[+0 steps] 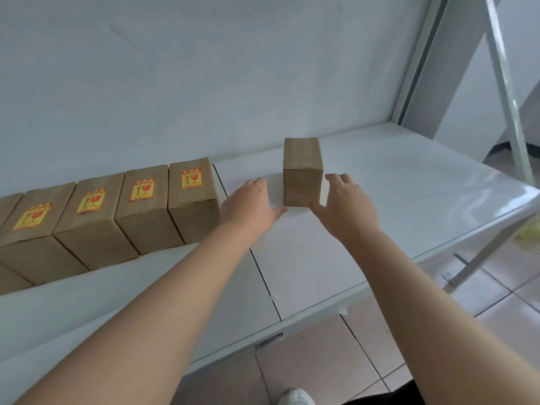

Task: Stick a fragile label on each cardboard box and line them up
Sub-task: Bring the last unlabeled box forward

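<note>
I record the unlabelled box (303,173) on the table (409,182), its long axis running away from me, right of the labelled row (117,206); it sits between left hand (248,203) and right hand (346,201), fingers (336,178) released, the right nearer.

packing room: labelled cardboard boxes (146,206) rowed on white table (380,229), tiled floor (321,361).

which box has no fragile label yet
The lone box at the right, between left hand and right hand: bare cardboard top, while four boxes in the row show yellow-and-red labels.
</note>
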